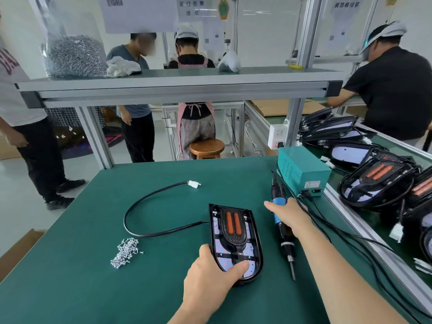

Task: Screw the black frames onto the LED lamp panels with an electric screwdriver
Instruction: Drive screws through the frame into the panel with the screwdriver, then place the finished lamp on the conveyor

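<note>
An LED lamp panel with its black frame (233, 239) lies flat on the green table, rounded end towards me. My left hand (211, 274) grips that near end, thumb pressed on the white LED board. To the right of the panel lies the electric screwdriver (284, 237), bit pointing at me. My right hand (291, 217) lies over its blue and black body, fingers curled round it, index finger stretched out to the left. A loose pile of silver screws (125, 252) sits left of the panel. The panel's black cable (149, 202) loops away to a white plug (194, 184).
A teal power box (301, 170) stands behind the screwdriver, with cables running off to the right. Several more lamp panels (374, 183) are stacked on the conveyor at the right. A shelf above holds a bag of screws (74, 56). Other people stand beyond the bench.
</note>
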`<state>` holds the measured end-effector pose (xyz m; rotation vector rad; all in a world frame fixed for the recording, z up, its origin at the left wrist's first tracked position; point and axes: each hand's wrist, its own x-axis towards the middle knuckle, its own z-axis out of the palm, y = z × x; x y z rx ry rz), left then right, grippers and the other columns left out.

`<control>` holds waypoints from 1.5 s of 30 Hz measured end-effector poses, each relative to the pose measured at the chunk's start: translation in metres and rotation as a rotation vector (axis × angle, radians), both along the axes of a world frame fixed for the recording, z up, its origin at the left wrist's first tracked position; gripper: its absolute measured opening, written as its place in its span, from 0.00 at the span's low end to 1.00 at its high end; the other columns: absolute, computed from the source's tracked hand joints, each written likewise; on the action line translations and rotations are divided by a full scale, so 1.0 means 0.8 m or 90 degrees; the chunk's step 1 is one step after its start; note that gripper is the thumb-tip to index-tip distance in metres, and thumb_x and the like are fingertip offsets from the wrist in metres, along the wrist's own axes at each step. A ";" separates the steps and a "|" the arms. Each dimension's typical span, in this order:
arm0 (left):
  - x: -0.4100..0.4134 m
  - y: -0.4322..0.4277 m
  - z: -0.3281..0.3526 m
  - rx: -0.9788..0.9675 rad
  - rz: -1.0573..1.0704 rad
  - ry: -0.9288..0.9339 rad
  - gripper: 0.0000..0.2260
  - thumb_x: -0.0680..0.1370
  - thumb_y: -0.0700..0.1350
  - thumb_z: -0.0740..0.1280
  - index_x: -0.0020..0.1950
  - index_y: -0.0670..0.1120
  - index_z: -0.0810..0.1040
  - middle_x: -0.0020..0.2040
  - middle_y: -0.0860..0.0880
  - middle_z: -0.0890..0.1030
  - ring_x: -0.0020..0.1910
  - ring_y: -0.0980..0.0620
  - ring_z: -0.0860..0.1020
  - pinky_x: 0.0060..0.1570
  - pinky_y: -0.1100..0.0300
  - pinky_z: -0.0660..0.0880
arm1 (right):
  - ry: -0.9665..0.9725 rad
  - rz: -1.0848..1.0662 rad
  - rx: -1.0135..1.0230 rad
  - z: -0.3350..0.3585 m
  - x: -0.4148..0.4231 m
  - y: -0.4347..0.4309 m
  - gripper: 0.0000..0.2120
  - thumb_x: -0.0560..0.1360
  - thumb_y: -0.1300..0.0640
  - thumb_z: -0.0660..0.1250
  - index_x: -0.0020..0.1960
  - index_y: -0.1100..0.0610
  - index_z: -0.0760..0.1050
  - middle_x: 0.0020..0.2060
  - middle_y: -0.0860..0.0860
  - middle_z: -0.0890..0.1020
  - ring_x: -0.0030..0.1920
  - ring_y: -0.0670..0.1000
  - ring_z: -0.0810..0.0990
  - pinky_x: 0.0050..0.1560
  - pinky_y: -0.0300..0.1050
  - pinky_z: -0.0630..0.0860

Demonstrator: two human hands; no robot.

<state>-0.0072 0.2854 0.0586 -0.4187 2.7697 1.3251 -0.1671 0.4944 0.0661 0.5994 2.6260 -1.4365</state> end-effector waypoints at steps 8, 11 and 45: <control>-0.029 -0.043 0.006 -0.126 0.062 0.071 0.23 0.78 0.68 0.54 0.49 0.50 0.73 0.42 0.50 0.80 0.44 0.42 0.79 0.49 0.50 0.76 | 0.034 -0.031 0.155 -0.002 0.025 0.015 0.22 0.79 0.44 0.66 0.59 0.63 0.71 0.60 0.59 0.74 0.52 0.59 0.76 0.52 0.51 0.74; -0.052 -0.081 0.004 -0.285 0.149 0.223 0.08 0.82 0.49 0.62 0.51 0.49 0.79 0.51 0.49 0.78 0.54 0.42 0.75 0.51 0.49 0.71 | 0.040 0.034 0.181 0.000 0.052 0.007 0.22 0.81 0.49 0.64 0.66 0.64 0.69 0.61 0.60 0.74 0.56 0.60 0.76 0.56 0.52 0.74; -0.041 -0.061 0.014 0.550 0.256 0.056 0.13 0.84 0.46 0.60 0.42 0.41 0.71 0.27 0.46 0.78 0.26 0.50 0.79 0.26 0.59 0.77 | 0.117 -0.075 -0.257 -0.014 0.102 -0.116 0.07 0.84 0.58 0.60 0.49 0.61 0.71 0.56 0.59 0.76 0.54 0.58 0.78 0.60 0.55 0.75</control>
